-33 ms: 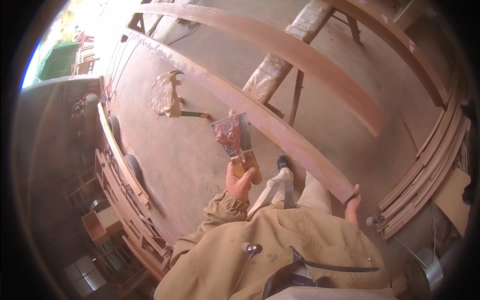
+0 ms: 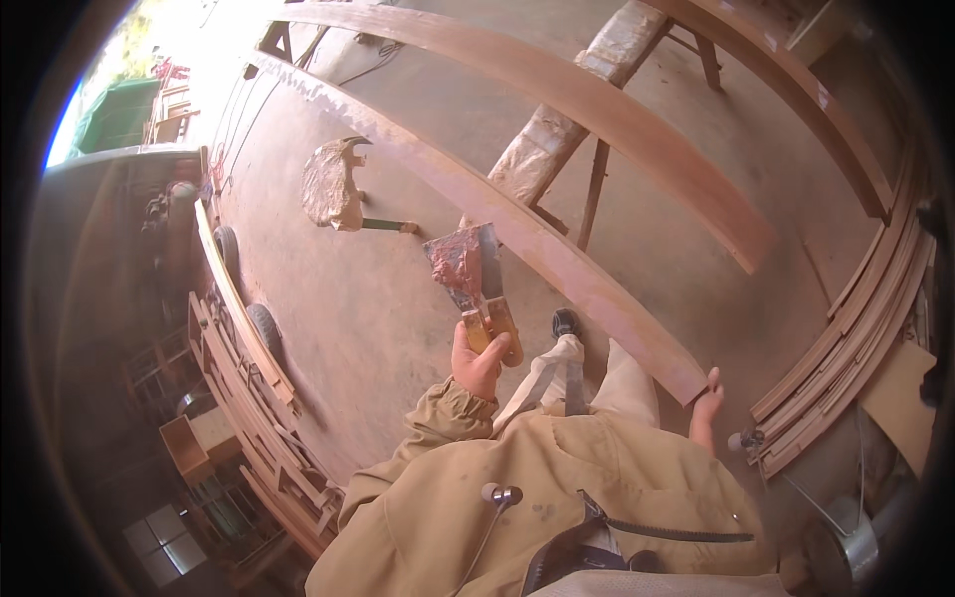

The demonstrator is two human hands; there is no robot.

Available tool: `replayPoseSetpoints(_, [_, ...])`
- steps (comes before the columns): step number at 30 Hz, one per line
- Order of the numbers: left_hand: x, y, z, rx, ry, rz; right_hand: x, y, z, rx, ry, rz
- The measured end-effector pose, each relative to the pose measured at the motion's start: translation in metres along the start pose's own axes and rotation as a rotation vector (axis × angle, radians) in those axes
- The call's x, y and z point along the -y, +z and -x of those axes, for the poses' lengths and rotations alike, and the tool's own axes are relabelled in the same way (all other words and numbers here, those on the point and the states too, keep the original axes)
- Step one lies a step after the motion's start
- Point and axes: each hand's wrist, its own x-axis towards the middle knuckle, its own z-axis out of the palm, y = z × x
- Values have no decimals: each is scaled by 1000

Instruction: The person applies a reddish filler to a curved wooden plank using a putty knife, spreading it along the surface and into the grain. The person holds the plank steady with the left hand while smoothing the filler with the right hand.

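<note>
My left hand is closed around the wooden handles of two putty knives, held together upright. Reddish-brown putty lies thick on their broad blades. A long wooden board runs diagonally from far left to near right, with pale pinkish patches along its upper face. At its near end is my right hand, with a digit stretched up beside the board's corner. Its other fingers are partly hidden, and I see no tool in it. A wrapped trestle stands under the board.
Beyond lie a second curved board and a third. A wrapped stool-like stand with a green leg is at left. Timber is stacked at right and left, near small wheels.
My right hand has shifted slightly right, away from the board's end corner. My left hand keeps its hold on the putty knives.
</note>
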Motion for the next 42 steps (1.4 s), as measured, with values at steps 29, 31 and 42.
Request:
replayPoseSetpoints(29, [-9, -25, -18, -185, 124, 222, 208, 126, 39, 1000, -498, 1118])
replayPoseSetpoints(31, [-16, -13, -19, -190, 79, 187, 220, 130, 13, 1137, -293, 993])
replayPoseSetpoints(42, [-36, 26, -18, -191, 11, 4, 219, 149, -48, 1210, 74, 918])
